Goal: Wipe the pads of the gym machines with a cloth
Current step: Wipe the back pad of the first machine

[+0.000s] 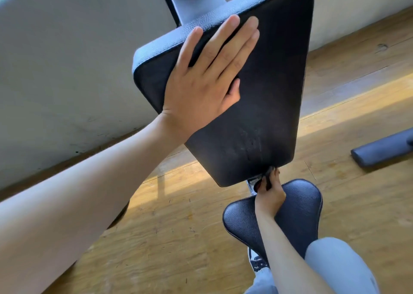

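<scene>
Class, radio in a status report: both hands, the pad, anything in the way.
Left hand flat on back pad, fingers straight. Right hand gripping something dark at the pad's lower edge, above seat pad. Whether that is the cloth, cannot tell. Nothing blocking.

bare forearms (89, 193), light blue jeans (339, 269), dark laced sneaker (258, 263).

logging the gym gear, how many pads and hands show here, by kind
Back pad: 1
Seat pad: 1
Roller pad: 1
Hands: 2, left hand and right hand
Total: 5
</scene>
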